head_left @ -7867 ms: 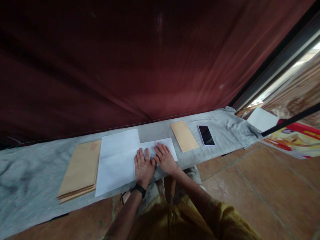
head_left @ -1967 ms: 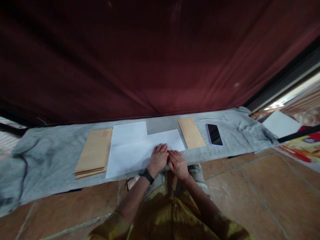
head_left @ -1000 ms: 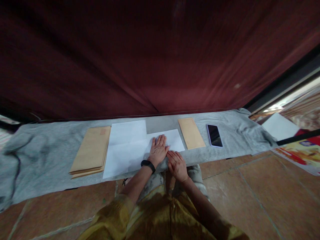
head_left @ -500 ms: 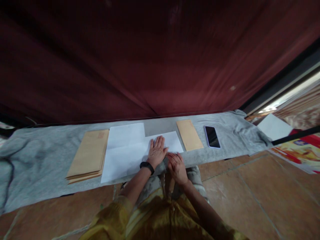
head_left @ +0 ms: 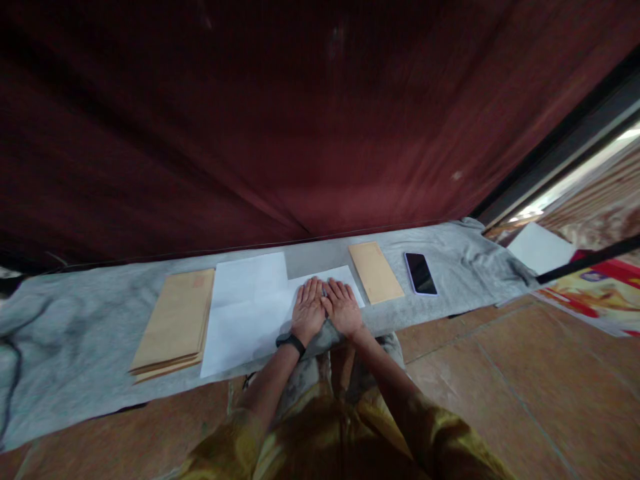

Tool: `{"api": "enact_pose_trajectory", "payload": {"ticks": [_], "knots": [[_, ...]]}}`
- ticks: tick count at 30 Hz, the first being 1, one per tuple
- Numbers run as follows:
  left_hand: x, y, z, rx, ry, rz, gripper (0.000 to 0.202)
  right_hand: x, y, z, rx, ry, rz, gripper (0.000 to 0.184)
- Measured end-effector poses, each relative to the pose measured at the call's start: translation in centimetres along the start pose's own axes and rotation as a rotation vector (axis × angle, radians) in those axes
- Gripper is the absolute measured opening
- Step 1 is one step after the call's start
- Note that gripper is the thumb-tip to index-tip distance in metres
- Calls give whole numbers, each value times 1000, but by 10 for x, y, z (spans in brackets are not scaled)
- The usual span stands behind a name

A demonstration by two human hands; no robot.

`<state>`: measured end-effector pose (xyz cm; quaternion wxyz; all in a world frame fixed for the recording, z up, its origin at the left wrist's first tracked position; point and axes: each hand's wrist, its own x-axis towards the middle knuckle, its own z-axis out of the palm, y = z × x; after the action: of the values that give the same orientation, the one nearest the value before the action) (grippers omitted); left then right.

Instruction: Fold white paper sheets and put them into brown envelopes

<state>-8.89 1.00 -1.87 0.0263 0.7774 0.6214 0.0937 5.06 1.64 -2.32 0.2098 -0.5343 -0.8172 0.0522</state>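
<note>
Both hands lie flat, side by side, on a folded sheet of white paper point(head_left: 345, 275). My left hand point(head_left: 309, 312), with a black band at the wrist, has its fingers stretched forward and holds nothing. Close against it, my right hand point(head_left: 342, 308) presses palm down with fingers extended, also holding nothing. Much of the folded paper is hidden under them. To the left lie larger white sheets point(head_left: 245, 313) with a crease across them. A single brown envelope point(head_left: 376, 272) rests just right of the folded paper.
Several brown envelopes point(head_left: 175, 317) are stacked at the left. A smartphone point(head_left: 421, 275) lies right of the single envelope. Everything sits on a narrow surface covered with grey cloth point(head_left: 80, 333), against a dark red curtain point(head_left: 310, 133). A red and yellow printed package point(head_left: 600, 293) is at far right.
My right hand has moved forward from the paper's near edge and flattened out next to my left hand. The left hand stays on the folded paper. The view has shifted slightly.
</note>
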Motion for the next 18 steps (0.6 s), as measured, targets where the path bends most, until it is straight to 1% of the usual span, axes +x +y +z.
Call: {"api": "enact_pose_trajectory", "payload": {"ticks": [3,8,11,14,16,18], "knots": [[-10,-5,1,9,77,-36,58,-2,4,-2,-59,-54,79,49],[-30,-11,0,37,159,-142,61,-6,8,-2,-117,-26,171,53],[-39,-13,-2,50,195,-194,62,-8,7,-1,-139,-4,195,55],[-46,-17,-3,60,224,-218,61,-9,6,-1,-146,1,200,56],[-48,-18,-5,57,250,-234,60,-8,5,-2,-145,1,200,55],[-46,-17,-6,47,263,-221,60,-8,4,-2,-144,2,202,55]]}}
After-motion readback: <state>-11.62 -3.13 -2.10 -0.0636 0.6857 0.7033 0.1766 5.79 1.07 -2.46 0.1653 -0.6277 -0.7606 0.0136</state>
